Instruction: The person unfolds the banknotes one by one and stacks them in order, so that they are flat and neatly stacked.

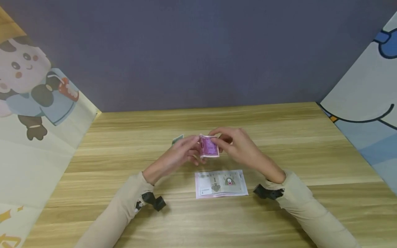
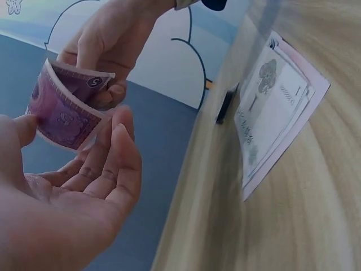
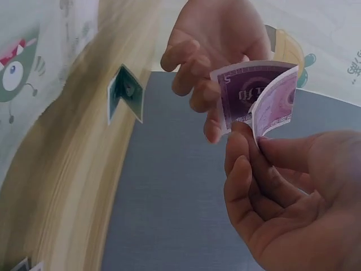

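Observation:
Between the two hands is a bent purple note point(image 1: 210, 147), printed with a 5 and held above the table. My right hand point(image 1: 238, 144) pinches it between thumb and fingers, as the right wrist view also shows. At its other side is my left hand point(image 1: 183, 151), palm turned up in the left wrist view, with the thumb point(image 2: 25, 129) on one edge of the note point(image 2: 70, 121) and bent fingers by the other. Nearer me, a grey-white note point(image 1: 207, 184) marked 1 lies on a larger pinkish sheet point(image 1: 198, 197).
A folded green note point(image 3: 132, 93) stands like a tent on the wooden table point(image 1: 124, 127), beyond my left hand in the head view. A dark wall point(image 1: 198, 51) rises behind the table, with cartoon-printed panels point(image 1: 37, 79) at the sides.

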The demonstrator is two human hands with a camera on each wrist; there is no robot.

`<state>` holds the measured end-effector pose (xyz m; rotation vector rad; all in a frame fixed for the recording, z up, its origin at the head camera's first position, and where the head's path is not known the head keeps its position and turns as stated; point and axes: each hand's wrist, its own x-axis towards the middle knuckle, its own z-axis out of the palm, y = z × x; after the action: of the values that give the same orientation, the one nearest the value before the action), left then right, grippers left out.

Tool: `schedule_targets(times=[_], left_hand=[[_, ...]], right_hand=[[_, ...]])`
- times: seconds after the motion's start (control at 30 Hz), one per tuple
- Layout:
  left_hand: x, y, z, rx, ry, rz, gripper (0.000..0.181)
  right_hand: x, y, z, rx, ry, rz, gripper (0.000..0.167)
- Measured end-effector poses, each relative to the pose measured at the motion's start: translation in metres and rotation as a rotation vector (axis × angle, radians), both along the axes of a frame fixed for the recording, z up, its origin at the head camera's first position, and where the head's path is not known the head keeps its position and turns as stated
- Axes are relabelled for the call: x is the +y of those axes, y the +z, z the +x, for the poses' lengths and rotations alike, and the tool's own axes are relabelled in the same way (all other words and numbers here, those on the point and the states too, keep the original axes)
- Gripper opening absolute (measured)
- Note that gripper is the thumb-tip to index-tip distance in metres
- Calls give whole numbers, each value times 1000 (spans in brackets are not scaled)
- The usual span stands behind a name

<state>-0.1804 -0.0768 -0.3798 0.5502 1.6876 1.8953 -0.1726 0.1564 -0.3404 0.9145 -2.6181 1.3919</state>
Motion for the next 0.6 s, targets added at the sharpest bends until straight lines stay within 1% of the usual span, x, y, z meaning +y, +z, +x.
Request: schedule_targets(times=[0.07, 0.23, 0.3, 0.4, 0.5, 0.6], left_hand=[[-2, 1, -1, 21, 9, -18, 45], [-8, 6, -4, 119, 53, -86, 35], [-11, 9, -5, 138, 74, -85, 31], [-16, 15, -6, 148, 100, -61, 21], [-18, 22, -5, 164, 112, -37, 14], [-22, 30, -2, 201, 120, -60, 12]], right_hand=[[0, 2, 1, 5, -10, 5, 17], [2, 6, 2, 45, -24, 18, 16], [3, 10, 4, 55, -37, 20, 16], [6, 17, 8, 68, -57, 27, 17], [10, 23, 13, 92, -78, 37, 16], [14, 25, 18, 126, -80, 38, 16]])
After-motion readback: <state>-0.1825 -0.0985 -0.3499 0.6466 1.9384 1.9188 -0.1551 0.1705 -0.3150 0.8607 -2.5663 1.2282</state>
